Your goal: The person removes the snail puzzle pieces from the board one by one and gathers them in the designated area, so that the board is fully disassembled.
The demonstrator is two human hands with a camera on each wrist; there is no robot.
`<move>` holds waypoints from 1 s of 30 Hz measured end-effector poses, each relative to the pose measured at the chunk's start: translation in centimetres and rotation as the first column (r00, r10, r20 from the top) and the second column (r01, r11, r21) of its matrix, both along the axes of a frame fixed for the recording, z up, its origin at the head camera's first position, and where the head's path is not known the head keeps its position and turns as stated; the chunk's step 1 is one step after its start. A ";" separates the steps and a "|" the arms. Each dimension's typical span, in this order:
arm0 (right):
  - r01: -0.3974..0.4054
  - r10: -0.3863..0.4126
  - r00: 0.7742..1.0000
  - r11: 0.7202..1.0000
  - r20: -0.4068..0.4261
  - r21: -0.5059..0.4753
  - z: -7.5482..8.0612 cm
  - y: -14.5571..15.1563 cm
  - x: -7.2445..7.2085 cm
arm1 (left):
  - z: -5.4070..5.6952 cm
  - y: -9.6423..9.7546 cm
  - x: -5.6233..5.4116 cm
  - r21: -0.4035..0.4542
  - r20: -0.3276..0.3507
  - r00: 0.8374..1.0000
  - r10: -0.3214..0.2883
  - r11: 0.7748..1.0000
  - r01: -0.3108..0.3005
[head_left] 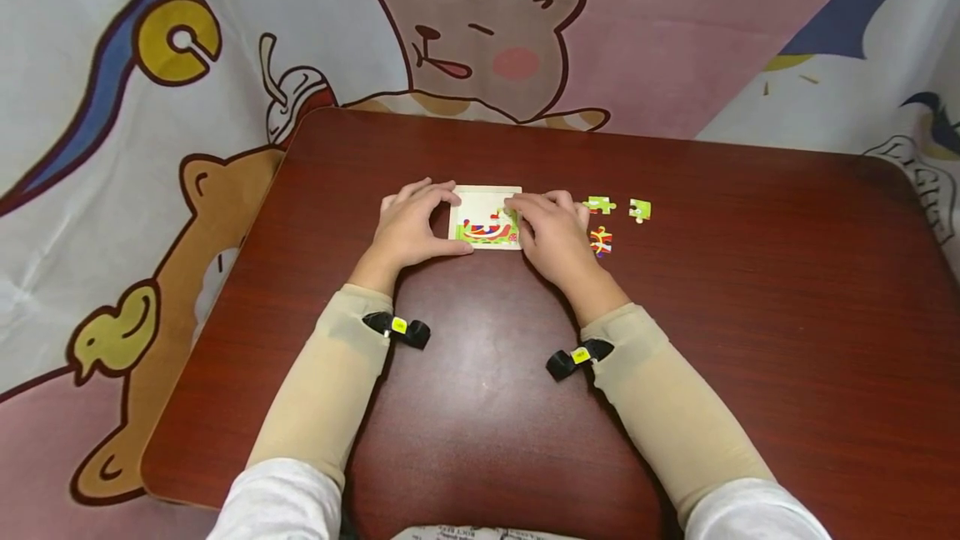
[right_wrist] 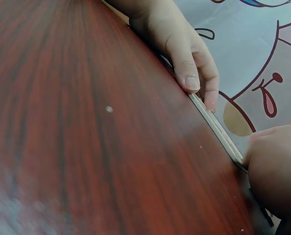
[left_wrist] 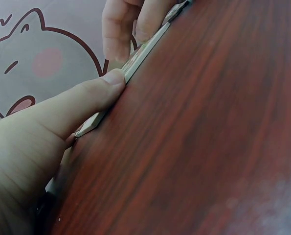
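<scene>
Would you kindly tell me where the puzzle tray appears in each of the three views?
Head: puzzle tray just above centre, seen from above.
Left wrist: upper part, left of centre, near edge-on, slanting up to the right.
Right wrist: right of centre, near edge-on, slanting down to the right.
Shared landmark: left hand, its thumb at the tray's edge.

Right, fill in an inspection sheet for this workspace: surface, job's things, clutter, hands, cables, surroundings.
Surface: table, dark red wood grain, glare near the middle.
Job's things: tray holding a partly assembled puzzle; three loose pieces visible to its right.
Clutter: nothing seen.
Hands: left hand holds the tray's left side; right hand has fingertips at its right side, grip unclear.
Cables: nothing seen.
Surroundings: cartoon-printed backdrop behind the table.
</scene>
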State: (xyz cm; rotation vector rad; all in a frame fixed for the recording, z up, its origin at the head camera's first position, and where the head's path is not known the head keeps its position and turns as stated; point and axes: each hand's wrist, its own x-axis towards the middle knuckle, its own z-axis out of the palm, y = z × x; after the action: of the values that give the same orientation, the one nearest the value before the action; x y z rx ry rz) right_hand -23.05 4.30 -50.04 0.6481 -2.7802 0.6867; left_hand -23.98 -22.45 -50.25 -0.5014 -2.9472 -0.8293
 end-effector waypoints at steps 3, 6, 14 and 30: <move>-0.012 0.012 1.000 1.000 0.020 0.012 0.1 -0.1 0.0 | 0.0 0.0 0.0 0.001 0.000 1.000 0.000 1.000 0.000; -0.024 0.024 0.999 1.000 0.023 0.009 0.1 -0.3 0.0 | 0.1 0.0 0.0 -0.003 0.000 1.000 0.002 1.000 -0.002; -0.042 0.042 0.999 0.999 0.029 -0.001 0.3 -0.7 0.0 | 0.2 0.0 0.0 -0.009 0.005 1.000 0.000 1.000 0.000; -0.038 0.038 0.996 0.999 0.075 -0.002 0.1 -0.8 0.0 | -0.1 -0.1 -0.3 -0.022 -0.005 1.000 -0.005 1.000 0.004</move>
State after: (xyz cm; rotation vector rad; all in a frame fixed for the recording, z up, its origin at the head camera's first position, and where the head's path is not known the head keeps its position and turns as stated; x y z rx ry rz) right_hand -23.07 3.49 -49.94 0.6905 -2.8423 0.7337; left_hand -24.24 -22.51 -50.36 -0.5105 -2.9550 -0.7963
